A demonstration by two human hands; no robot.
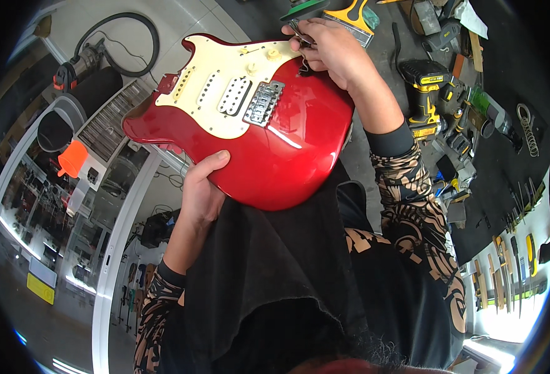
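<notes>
A glossy red electric guitar body (294,168) without a neck lies tilted across my lap, over a dark apron (256,255). It carries a cream pickguard (191,62), a metal bridge (264,103), pickups and knobs. My left hand (206,187) grips the body's lower left edge, thumb on top and fingers beneath. At the far right edge, my right hand (334,53) pinches a small shiny metal part (300,30), whose kind I cannot make out. Thin wires (302,67) show below those fingers, by the guitar's top.
A yellow-black cordless drill (423,93) stands among tools on the dark bench at right. Beyond my right hand lie a yellow-handled brush (352,19) and a green disc (303,9). A coiled spring (527,129) sits far right. An orange cup (72,158) and glass door are at left.
</notes>
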